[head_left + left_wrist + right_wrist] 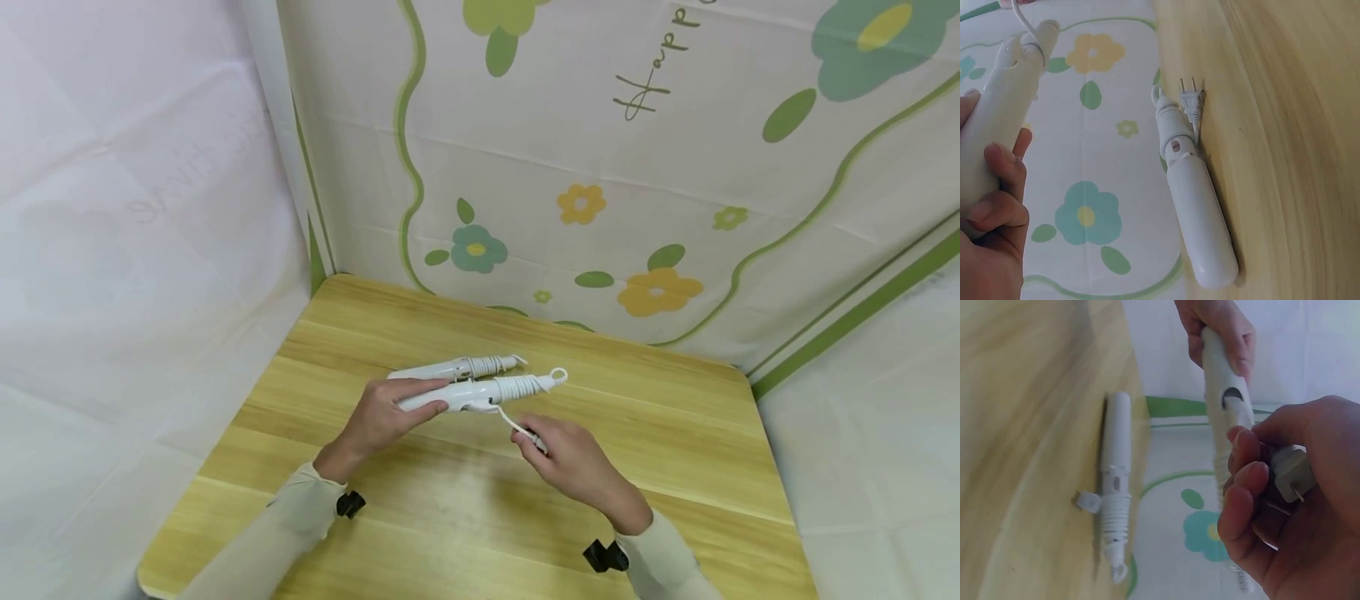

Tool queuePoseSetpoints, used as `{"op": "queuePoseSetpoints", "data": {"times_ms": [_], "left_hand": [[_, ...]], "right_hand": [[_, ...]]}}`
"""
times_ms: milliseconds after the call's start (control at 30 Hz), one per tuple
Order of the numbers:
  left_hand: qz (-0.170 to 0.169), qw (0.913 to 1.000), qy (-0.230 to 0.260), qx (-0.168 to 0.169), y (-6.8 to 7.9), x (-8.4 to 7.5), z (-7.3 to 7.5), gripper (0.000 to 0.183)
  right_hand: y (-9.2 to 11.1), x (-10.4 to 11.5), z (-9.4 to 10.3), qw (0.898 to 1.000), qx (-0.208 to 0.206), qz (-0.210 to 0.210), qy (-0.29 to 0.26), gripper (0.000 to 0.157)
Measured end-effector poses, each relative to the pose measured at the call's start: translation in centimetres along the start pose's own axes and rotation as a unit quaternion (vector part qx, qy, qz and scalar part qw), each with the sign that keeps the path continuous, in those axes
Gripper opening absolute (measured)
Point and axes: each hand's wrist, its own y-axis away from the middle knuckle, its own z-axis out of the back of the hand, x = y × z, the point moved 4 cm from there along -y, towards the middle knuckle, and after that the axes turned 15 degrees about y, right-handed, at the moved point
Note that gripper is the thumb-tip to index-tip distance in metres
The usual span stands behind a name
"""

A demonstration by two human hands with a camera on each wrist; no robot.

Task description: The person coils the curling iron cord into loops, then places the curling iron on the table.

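My left hand (378, 417) grips a white stick-shaped electric appliance (472, 392) by its smooth end, above the table. White cord is wound in several coils round the other end, with a small loop at the tip. A stretch of cord (513, 422) runs from it to my right hand (573, 462), whose fingers hold the plug (1294, 475). Most of that plug is covered by the fingers; a metal prong shows in the right wrist view. Behind the held piece, a similar white appliance (1200, 212) lies on the table, its two-prong plug (1191, 100) beside its coiled end.
The wood-grain table (660, 417) has rounded corners. Along its far edge hangs a white curtain (525, 142) printed with flowers, and pale cloth walls (142, 275) stand at both sides. Each wrist bears a small black camera mount (606, 556).
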Motion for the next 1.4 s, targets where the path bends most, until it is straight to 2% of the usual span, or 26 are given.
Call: {"op": "queuePoseSetpoints", "data": {"times_ms": [133,233,367,467,600,733,900,1000,1100,1233,1400], "left_hand": [[0.023,0.9988,0.004,0.044,0.0,-0.1,0.0,0.032],[0.015,0.9957,0.010,0.090,-0.1,-0.3,-0.1,0.031],[-0.008,0.9883,0.014,0.152,0.0,-0.4,-0.2,0.031],[-0.016,0.9825,0.018,0.185,0.1,-0.4,-0.4,0.031],[0.000,0.9763,0.039,0.213,0.3,-0.3,-0.5,0.029],[0.056,0.9676,0.076,0.234,0.6,0.1,-0.7,0.028],[0.113,0.9488,0.154,0.251,1.0,0.4,-1.3,0.026],[0.123,0.9381,0.199,0.256,1.1,0.4,-1.6,0.025],[0.134,0.9305,0.230,0.251,1.3,0.4,-1.6,0.026],[0.151,0.9236,0.256,0.242,1.4,0.6,-1.7,0.026],[0.160,0.9183,0.269,0.242,1.8,1.2,-1.9,0.025]], "right_hand": [[-0.2,-0.1,1.3,0.998,-0.026,0.035,0.050,0.016],[-0.4,-0.1,1.8,0.995,-0.029,0.063,0.068,0.010],[-0.6,-0.2,2.1,0.993,-0.020,0.096,0.071,0.008],[-0.7,-0.2,2.1,0.992,-0.013,0.110,0.061,0.007],[-0.8,-0.4,2.0,0.992,-0.006,0.119,0.047,0.005],[-0.9,-0.7,1.8,0.991,-0.004,0.129,0.025,0.004],[-1.0,-1.2,1.1,0.986,0.035,0.156,-0.055,0.012],[-1.0,-1.7,0.6,0.978,0.065,0.162,-0.111,0.020],[-0.8,-2.1,0.1,0.973,0.083,0.148,-0.155,0.026],[-0.6,-2.4,-0.6,0.967,0.083,0.140,-0.195,0.032],[-0.4,-2.4,-1.4,0.958,0.074,0.163,-0.224,0.037]]}}
